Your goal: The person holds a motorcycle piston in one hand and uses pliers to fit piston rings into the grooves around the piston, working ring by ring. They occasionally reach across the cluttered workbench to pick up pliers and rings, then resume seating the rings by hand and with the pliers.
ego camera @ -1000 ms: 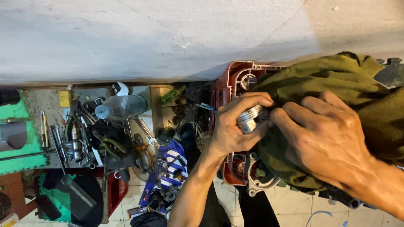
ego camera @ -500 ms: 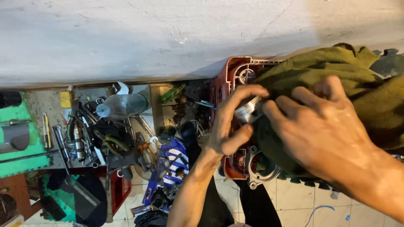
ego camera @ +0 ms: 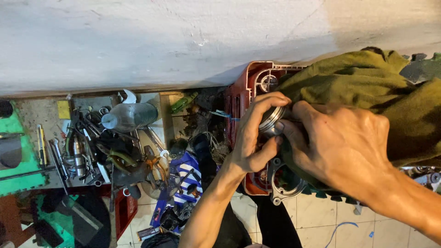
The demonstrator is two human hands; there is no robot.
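A pale, rough plastered wall (ego camera: 183,36) fills the upper part of the frame, scuffed and unevenly lit, brighter at the left and centre and shaded toward the upper right. Along its lower edge at the left sits an open wooden tray (ego camera: 165,119) crowded with hand tools and a clear plastic bottle (ego camera: 131,115). Green foam mat (ego camera: 18,183) pieces lie at the far left. The lower right shows a floor of pale square tiles (ego camera: 317,216) with dark grout lines.
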